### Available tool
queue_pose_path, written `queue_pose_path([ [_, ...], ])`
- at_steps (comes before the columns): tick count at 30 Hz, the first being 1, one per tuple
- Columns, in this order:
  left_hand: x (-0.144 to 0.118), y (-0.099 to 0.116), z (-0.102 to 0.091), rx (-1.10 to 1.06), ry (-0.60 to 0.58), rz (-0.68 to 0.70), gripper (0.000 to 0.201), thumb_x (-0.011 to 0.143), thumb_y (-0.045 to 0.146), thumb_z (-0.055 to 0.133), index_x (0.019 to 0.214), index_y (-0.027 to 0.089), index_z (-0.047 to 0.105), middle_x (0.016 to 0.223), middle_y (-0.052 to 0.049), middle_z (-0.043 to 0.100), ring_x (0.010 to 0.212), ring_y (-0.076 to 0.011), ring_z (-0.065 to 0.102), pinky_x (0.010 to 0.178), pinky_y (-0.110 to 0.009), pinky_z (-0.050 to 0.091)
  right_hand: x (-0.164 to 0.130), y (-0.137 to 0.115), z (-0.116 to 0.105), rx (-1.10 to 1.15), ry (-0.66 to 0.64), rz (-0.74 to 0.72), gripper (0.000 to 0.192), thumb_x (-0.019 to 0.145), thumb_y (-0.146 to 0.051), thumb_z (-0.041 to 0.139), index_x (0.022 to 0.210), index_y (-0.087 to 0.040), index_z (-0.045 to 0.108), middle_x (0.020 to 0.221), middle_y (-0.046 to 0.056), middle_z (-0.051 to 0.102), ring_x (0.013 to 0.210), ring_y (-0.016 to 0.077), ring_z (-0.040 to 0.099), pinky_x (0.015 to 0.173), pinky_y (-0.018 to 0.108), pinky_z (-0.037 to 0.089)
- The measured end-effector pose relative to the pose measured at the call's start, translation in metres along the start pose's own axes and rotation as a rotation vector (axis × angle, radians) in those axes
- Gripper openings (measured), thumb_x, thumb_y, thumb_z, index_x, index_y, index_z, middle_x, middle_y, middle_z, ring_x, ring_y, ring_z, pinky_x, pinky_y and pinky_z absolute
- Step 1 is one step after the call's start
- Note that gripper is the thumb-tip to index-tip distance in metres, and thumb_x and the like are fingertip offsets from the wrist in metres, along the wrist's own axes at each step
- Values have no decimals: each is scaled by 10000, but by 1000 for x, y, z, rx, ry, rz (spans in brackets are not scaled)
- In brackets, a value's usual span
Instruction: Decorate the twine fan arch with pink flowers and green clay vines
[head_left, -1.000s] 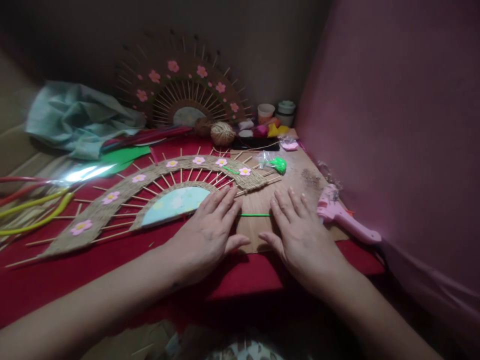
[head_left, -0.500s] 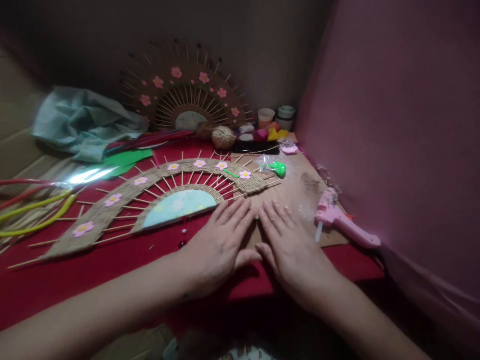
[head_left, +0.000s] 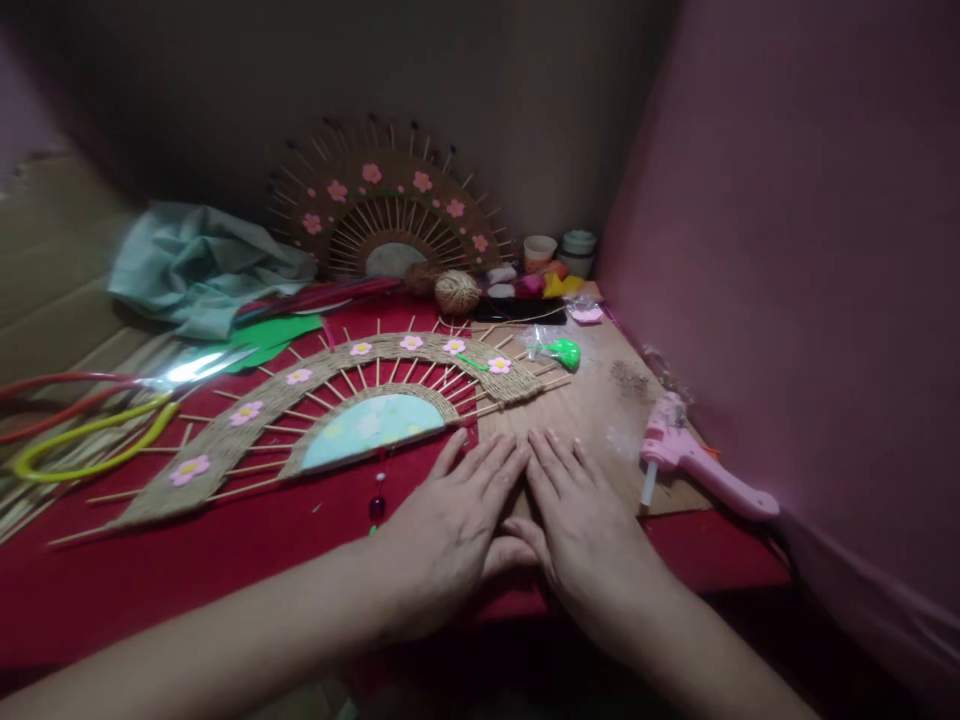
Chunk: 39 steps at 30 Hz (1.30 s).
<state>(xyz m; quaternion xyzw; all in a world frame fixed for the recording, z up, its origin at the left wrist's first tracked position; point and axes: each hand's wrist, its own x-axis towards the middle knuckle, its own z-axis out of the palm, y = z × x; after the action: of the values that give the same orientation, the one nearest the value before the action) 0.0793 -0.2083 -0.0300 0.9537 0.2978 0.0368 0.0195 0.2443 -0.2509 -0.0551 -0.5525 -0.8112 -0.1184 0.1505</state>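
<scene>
My left hand (head_left: 457, 520) and my right hand (head_left: 577, 520) lie flat, palms down, side by side with thumbs touching. They rest on the near edge of a brown board (head_left: 600, 400) and the red cloth (head_left: 225, 550). Whatever lies beneath the palms is hidden. Just beyond my left fingertips is a half-round fan (head_left: 375, 385) of twine and wooden sticks, with pink flowers and a pale blue centre. A dark red bead (head_left: 377, 505) lies on the cloth left of my left hand.
A pink glue gun (head_left: 697, 460) lies on the board's right edge, by the pink wall (head_left: 787, 250). A bag of green clay (head_left: 561, 352), a twine ball (head_left: 456, 292), small jars (head_left: 540, 250) and a second fan (head_left: 386, 215) stand at the back. Teal cloth (head_left: 202, 265) and yellow tubing (head_left: 90, 445) lie left.
My hands have slid together and towards me. The thin green strand seen between them a second ago is now covered. The view has shifted slightly.
</scene>
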Motion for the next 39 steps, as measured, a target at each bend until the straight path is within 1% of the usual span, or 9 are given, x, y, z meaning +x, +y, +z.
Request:
queue_pose_path([
  [3, -3, -1, -1, -7, -28, 8, 822, 882, 658, 319, 1432, 48, 293, 1483, -187, 345, 1392, -283, 293, 1140, -503, 207, -1, 1, 3, -15, 39, -23, 597, 947, -454, 364, 1269, 16, 544, 1335, 211, 513, 1242, 344, 498, 1007, 512, 451],
  [6, -14, 1, 5, -9, -15, 38, 839, 851, 697, 327, 1439, 100, 298, 1484, -159, 357, 1388, -282, 304, 1137, -500, 221, -15, -1, 2, -27, 80, -76, 580, 959, -438, 325, 1275, -4, 543, 1364, 192, 486, 1247, 331, 498, 980, 511, 474],
  [10, -20, 2, 6, -35, 17, 63, 761, 898, 643, 300, 1448, 118, 281, 1487, -139, 364, 1399, -264, 282, 1149, -492, 198, -24, -3, 0, -23, 83, -82, 567, 954, -440, 338, 1269, -21, 555, 1373, 184, 479, 1256, 337, 487, 970, 525, 476],
  [15, -6, -18, -10, -45, 17, -38, 701, 929, 571, 334, 1424, 76, 309, 1500, -188, 319, 1407, -269, 259, 1148, -501, 190, -10, 7, -7, -38, 54, -52, 496, 944, -323, 370, 1271, 5, 548, 1331, 202, 528, 1228, 344, 513, 994, 534, 454],
  [17, -1, -28, -16, -47, 59, -95, 676, 941, 538, 350, 1425, 69, 302, 1495, -196, 328, 1403, -276, 267, 1142, -513, 200, -6, 14, -13, -47, 59, -21, 472, 935, -287, 386, 1266, 4, 554, 1324, 196, 540, 1228, 335, 516, 1019, 521, 436],
  [20, 0, -36, -19, -72, 80, -102, 646, 948, 506, 364, 1430, 82, 292, 1493, -184, 340, 1404, -267, 267, 1145, -501, 205, -7, 19, -21, -70, 55, -22, 470, 930, -277, 394, 1257, 18, 557, 1311, 206, 549, 1217, 334, 526, 1008, 513, 449],
  [26, -6, -14, -6, -147, 57, 3, 716, 936, 559, 331, 1452, 75, 219, 1499, -189, 325, 1422, -243, 216, 1164, -463, 186, -5, 3, -14, -5, 21, -38, 562, 918, -348, 453, 1298, 65, 491, 1372, 258, 453, 1276, 354, 453, 1013, 508, 442],
  [31, -9, 2, 2, -147, 24, 43, 749, 915, 577, 374, 1447, 69, 231, 1477, -202, 359, 1395, -253, 291, 1153, -461, 221, -7, -9, -2, 48, 39, 11, 662, 906, -461, 463, 1283, 83, 499, 1388, 288, 408, 1310, 385, 386, 1037, 510, 414],
  [39, -28, 17, 13, -15, 64, 99, 822, 861, 658, 399, 1451, 102, 261, 1473, -156, 386, 1363, -298, 350, 1130, -508, 244, -36, -17, -7, 35, 63, -12, 693, 916, -546, 377, 1300, 15, 510, 1410, 215, 414, 1312, 364, 396, 1002, 504, 459],
])
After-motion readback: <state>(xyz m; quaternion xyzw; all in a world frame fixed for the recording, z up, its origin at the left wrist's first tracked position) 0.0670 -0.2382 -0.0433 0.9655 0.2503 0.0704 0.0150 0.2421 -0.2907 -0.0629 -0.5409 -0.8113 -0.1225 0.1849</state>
